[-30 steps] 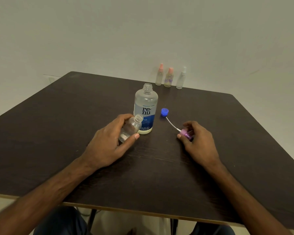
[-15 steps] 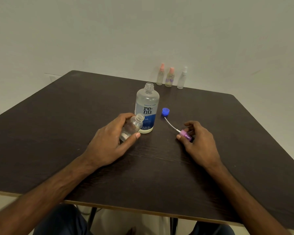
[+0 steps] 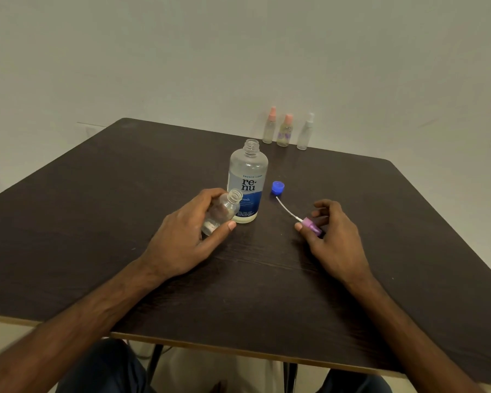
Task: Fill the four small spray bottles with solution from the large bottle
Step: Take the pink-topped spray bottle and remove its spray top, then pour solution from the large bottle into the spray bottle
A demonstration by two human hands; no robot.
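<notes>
Left hand: we see the left hand (image 3: 187, 236) curled round the small bottle (image 3: 220, 212), with the thumb at the front. It holds the bottle tilted, and we judge this keeps the bottle steady and ready for filling.
Small bottle: it is clear, has no top, and seems nearly empty. Its open neck leans toward the large bottle (image 3: 247, 180), just beside the label; we cannot tell if they touch.
Right hand: the right hand (image 3: 335, 236) pinches the purple spray head (image 3: 311, 226) low over the counter. The white tube (image 3: 285, 207) points toward the blue cap (image 3: 277, 187). We think the top is held aside to leave the neck free.
Large bottle: it stands upright near the middle of the counter with its mouth open, so pouring can begin.
Blue cap: it lies on the counter just right of the large bottle, near the tip of the tube.
Three small bottles (image 3: 285, 130): they stand in a row at the far edge, by the wall, with their tops on. Whether they are filled, we cannot tell.
Counter (image 3: 97, 208): it is a dark wood-grain board with a pale edge.
Room: there is a plain pale wall (image 3: 182, 52), and dark trousers show under the near edge.
</notes>
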